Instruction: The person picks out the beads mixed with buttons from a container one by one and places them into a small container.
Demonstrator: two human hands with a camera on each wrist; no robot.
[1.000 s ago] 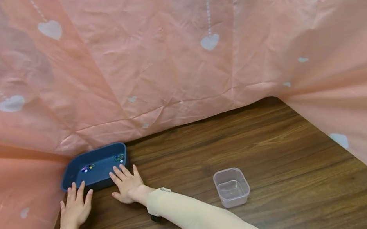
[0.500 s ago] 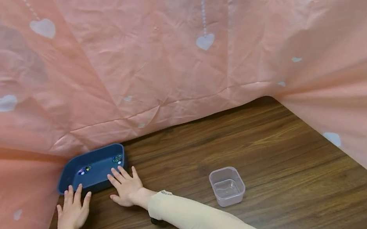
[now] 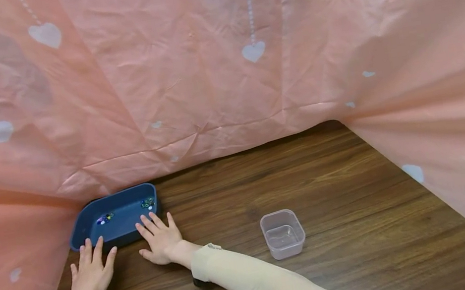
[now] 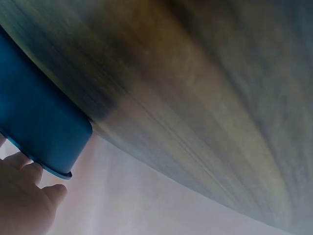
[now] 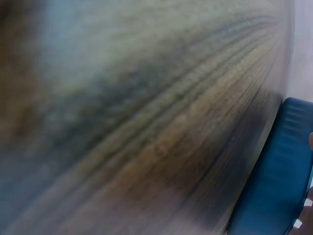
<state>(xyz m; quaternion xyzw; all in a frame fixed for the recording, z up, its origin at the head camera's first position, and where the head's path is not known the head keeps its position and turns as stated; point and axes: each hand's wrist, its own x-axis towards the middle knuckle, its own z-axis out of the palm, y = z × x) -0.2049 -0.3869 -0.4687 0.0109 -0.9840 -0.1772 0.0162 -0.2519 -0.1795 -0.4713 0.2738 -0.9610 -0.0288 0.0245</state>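
A dark blue tray point(image 3: 125, 226) stands at the table's far left corner. Inside it lie two small clusters: multicoloured bead-like bits point(image 3: 104, 218) on the left and mostly green ones point(image 3: 148, 203) on the right. My left hand point(image 3: 90, 276) has its fingers spread, fingertips at the tray's near left rim. At the near right rim are the straight, spread fingers of my right hand point(image 3: 163, 240). The left wrist view shows fingers point(image 4: 32, 171) at the tray's edge point(image 4: 49, 117). In the right wrist view, the tray wall point(image 5: 274, 171) appears with only bits of fingers point(image 5: 307, 220).
A clear, square plastic container point(image 3: 286, 251) stands on the brown wood-grain table point(image 3: 357, 196), right of my right forearm. Pink curtain point(image 3: 203, 69) with white hearts encloses the table's back and sides, hanging close behind the tray.
The head view has shifted slightly, so the tray, container and curtain hearts appear farther left. Both hands keep their place at the tray's near rim.
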